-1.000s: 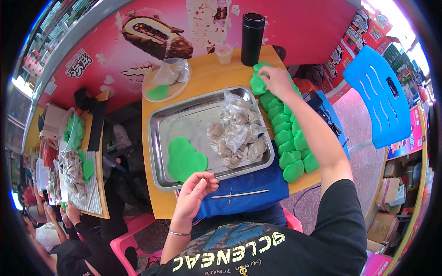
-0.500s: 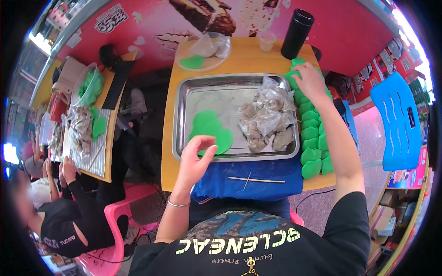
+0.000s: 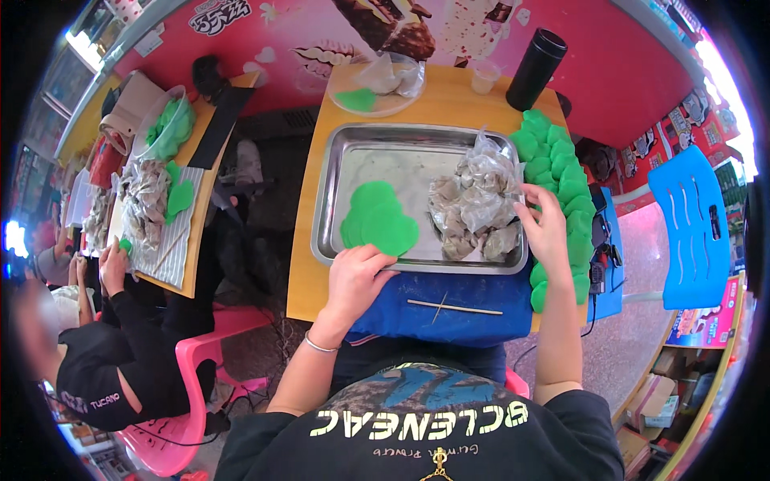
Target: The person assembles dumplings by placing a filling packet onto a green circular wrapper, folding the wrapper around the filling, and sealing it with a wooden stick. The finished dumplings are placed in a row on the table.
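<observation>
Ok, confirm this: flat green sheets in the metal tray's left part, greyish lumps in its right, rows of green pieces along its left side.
Not quite: the rows of green pieces run along the right side of the metal tray, as the head view shows. The flat green sheets are in its left part, the greyish lumps in its right.

A tray (image 3: 409,160) sits on the bench (image 3: 309,272), sheets (image 3: 373,210) in its left half, bags (image 3: 480,188) in its right. Behind it, left to right: plate (image 3: 385,105), cup (image 3: 484,77), flask (image 3: 537,69). Rows of pieces (image 3: 573,188) lie right of it; two sticks (image 3: 465,308) cross on the cloth (image 3: 377,309) before it.
</observation>
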The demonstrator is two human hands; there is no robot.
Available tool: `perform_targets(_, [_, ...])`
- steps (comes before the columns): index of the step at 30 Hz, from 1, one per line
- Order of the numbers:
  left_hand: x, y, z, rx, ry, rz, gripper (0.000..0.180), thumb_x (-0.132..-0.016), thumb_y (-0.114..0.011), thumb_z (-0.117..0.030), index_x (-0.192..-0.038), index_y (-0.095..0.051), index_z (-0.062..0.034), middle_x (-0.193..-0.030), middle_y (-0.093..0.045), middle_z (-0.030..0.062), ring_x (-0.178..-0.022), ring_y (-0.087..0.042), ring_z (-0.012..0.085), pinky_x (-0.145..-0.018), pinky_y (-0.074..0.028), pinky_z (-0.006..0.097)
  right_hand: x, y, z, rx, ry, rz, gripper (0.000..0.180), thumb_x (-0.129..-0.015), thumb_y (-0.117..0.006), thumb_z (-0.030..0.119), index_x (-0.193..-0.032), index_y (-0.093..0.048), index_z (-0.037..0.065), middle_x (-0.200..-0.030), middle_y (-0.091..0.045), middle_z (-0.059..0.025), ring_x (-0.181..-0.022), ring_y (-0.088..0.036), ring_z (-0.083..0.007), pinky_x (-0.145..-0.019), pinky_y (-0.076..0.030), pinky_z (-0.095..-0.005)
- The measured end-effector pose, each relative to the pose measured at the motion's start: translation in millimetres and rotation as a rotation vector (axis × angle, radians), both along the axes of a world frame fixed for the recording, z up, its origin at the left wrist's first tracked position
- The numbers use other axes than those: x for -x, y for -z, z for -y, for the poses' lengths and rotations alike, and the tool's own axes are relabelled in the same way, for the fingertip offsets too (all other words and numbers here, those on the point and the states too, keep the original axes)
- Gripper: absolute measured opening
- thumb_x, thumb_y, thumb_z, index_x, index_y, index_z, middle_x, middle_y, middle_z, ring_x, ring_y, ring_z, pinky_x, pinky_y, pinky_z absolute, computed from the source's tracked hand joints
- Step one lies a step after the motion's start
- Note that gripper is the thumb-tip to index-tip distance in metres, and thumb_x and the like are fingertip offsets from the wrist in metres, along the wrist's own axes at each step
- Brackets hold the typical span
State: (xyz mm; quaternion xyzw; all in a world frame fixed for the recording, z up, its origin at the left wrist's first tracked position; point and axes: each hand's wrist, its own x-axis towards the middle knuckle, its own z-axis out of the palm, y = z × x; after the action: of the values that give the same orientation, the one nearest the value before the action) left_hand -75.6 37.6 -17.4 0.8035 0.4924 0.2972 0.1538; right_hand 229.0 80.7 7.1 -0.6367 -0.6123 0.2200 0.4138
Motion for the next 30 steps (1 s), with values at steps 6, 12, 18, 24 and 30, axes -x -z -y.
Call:
perform_targets(6, [9.2,-3.3,-0.4,-0.087,0.016,-0.003,0.018,-0.06,-0.071,-0.013,-0.077,-0.064,-0.0097,-0.074,-0.06,0.003,-0.073,-0.058,0.0216,-0.062,-0.042,0.034,24.9,-23.7,11.5,-0.152,-0.016,0.114,0.02,-0.075,-0.061,0.005,-0.095,-0.06,0.001,-0.096,-0.057,-0.0136,-0.092,-0.055,-0.0265,-0.078,-0.044,-0.0329])
perform_targets(12, [16.7,-1.2,5.5,-0.065,0.008,-0.03,0.018,-0.061,-0.071,-0.014,-0.076,-0.064,-0.0101,-0.074,-0.06,0.0019,-0.072,-0.058,0.0204,-0.062,-0.041,0.034,103.0,-9.8,4.2,-0.1,-0.475,0.056,0.017,-0.075,-0.06,0.007,-0.091,-0.06,0.002,-0.09,-0.058,-0.0133,-0.086,-0.057,-0.0311,-0.077,-0.046,-0.0369])
perform_targets(18, [24.1,-1.8,9.4,-0.035,0.018,-0.057,0.02,-0.06,-0.072,-0.016,-0.077,-0.064,-0.0091,-0.075,-0.06,0.0032,-0.072,-0.058,0.0221,-0.061,-0.043,0.034,151.3,25.2,-8.5,-0.099,-0.536,0.272,0.023,-0.074,-0.063,0.011,-0.094,-0.056,0.003,-0.094,-0.058,-0.0148,-0.083,-0.058,-0.0327,-0.069,-0.048,-0.0399])
perform_targets(24, [28.8,-20.0,6.8,0.211,0.0,0.27,0.02,-0.067,-0.072,-0.011,-0.084,-0.064,-0.0026,-0.077,-0.06,0.0078,-0.07,-0.059,0.0195,-0.06,-0.045,0.028,163.7,25.0,-20.5,0.17,-0.453,0.545,0.033,-0.072,-0.065,0.014,-0.097,-0.047,0.003,-0.085,-0.059,-0.0178,-0.078,-0.06,-0.0347,-0.068,-0.048,-0.0434])
perform_targets(30, [29.3,-12.5,4.4,0.274,-0.183,0.571,0.01,-0.078,-0.064,-0.005,-0.086,-0.063,0.0,-0.078,-0.059,0.0035,-0.072,-0.056,0.0087,-0.063,-0.045,0.021,147.9,18.4,-12.9,0.106,-0.497,0.318,0.019,-0.073,-0.064,0.015,-0.084,-0.058,0.001,-0.08,-0.06,-0.0141,-0.07,-0.059,-0.0325,-0.063,-0.046,-0.0434])
